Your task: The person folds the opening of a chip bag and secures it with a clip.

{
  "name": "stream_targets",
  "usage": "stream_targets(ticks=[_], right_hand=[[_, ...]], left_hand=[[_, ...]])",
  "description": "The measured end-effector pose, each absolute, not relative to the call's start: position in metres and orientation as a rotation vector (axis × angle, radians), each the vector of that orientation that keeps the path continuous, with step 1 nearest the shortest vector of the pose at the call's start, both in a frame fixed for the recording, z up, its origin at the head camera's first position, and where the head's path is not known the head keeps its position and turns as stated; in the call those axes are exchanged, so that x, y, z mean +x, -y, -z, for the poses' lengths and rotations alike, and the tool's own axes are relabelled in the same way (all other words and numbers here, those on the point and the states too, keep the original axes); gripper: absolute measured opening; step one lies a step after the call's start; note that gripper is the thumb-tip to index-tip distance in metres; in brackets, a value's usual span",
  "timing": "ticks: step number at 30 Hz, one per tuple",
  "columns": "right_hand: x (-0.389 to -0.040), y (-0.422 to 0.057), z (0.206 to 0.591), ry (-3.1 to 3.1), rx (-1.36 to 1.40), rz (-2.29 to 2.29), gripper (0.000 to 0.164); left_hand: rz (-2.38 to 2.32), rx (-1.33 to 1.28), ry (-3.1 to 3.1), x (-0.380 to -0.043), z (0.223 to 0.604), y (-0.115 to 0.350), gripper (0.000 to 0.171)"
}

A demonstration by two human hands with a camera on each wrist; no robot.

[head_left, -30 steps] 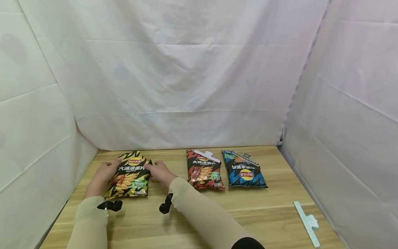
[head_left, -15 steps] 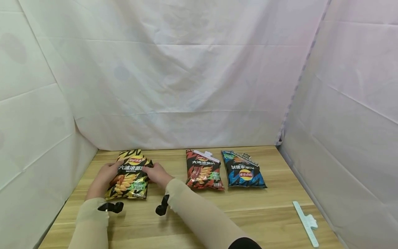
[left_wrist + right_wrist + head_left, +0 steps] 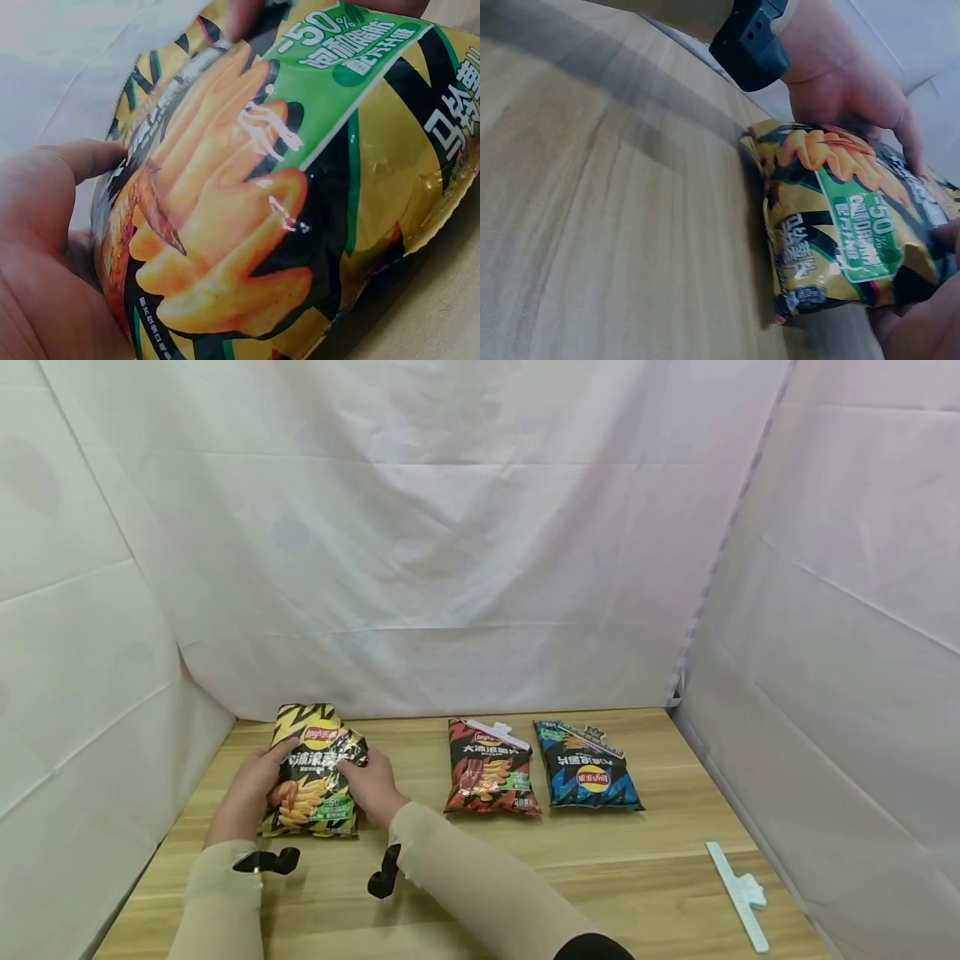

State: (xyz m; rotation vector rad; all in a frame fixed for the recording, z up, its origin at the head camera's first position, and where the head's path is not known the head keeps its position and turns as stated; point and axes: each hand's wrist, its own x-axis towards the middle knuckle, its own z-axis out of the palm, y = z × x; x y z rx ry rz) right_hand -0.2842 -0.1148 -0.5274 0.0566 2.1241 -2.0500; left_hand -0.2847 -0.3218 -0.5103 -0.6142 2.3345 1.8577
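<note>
A yellow and black chip bag [image 3: 307, 777], printed with fries and a green label, is held between both hands at the left of the table. My left hand [image 3: 253, 785] grips its left side, thumb on the front, as the left wrist view shows up close with the bag [image 3: 225, 202]. On the other side my right hand [image 3: 372, 783] pinches the right edge, thumb over the front; the upper right corner is creased and bent there. In the right wrist view the bag's [image 3: 840, 217] bottom edge is close over the wood. The fingers behind the bag are hidden.
Right of the hands lie a red chip bag [image 3: 491, 772] with a white sealing clip [image 3: 497, 735] and a blue chip bag [image 3: 592, 781] with a clear clip [image 3: 592, 742]. A pale mint clip [image 3: 738, 896] lies at the table's front right. White cloth [image 3: 450, 568] walls the table.
The yellow bag's top has risen and tilted up toward the back cloth. My right hand has shifted slightly left and its thumb has moved further onto the bag, creasing the upper right corner.
</note>
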Motion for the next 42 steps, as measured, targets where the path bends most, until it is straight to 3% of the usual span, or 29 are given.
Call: stream_targets(ticks=[3,8,11,24,33,42], right_hand=[[-0.286,0.111,0.527,-2.072,0.048,2.153,0.023],[-0.289,0.104,0.527,-2.057,0.027,2.245,0.047],[-0.29,0.099,0.527,-2.064,-0.017,2.265,0.053],[-0.289,0.064,0.516,-2.146,-0.304,2.262,0.048],[-0.282,0.036,0.499,-2.003,-0.415,2.363,0.032],[-0.278,-0.012,0.483,-2.234,-0.705,2.221,0.044]], left_hand=[[-1.934,-0.582,-2.305,-0.284,0.51,0.32,0.106],[-2.03,-0.503,-2.279,-0.283,0.508,0.316,0.096],[-2.067,-0.473,-2.261,-0.281,0.506,0.313,0.094],[-2.101,-0.258,-2.385,-0.268,0.486,0.292,0.069],[-2.167,-0.076,-2.385,-0.253,0.466,0.272,0.062],[-2.156,0.12,-2.366,-0.241,0.449,0.242,0.05]])
